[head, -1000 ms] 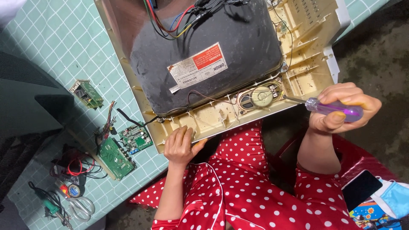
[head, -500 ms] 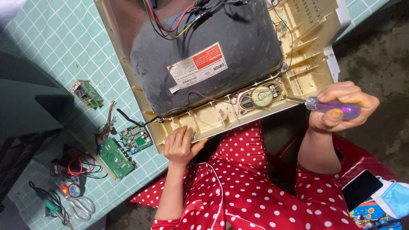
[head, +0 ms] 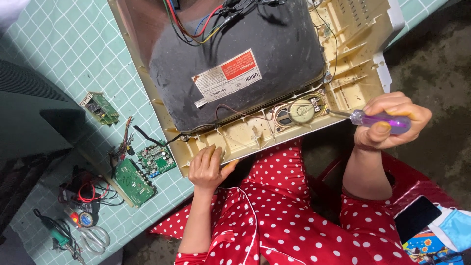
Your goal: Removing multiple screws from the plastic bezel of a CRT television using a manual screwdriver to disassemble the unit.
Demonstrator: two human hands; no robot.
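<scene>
A: Picture tube [head: 245, 64] in its cream housing [head: 358, 54], upper centre: heavy, glass, fragile. Hold by the housing edge.

B: Left hand [head: 208, 169] clamps that edge, lower centre. Right hand [head: 387, 120] fully closed on the purple screwdriver [head: 380, 120], tip near the speaker [head: 300, 111].

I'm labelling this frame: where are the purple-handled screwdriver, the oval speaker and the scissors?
purple-handled screwdriver [head: 380, 121]: head view, on its translucent handle.
oval speaker [head: 300, 111]: head view, on its round centre.
scissors [head: 96, 239]: head view, on a handle loop.
</scene>
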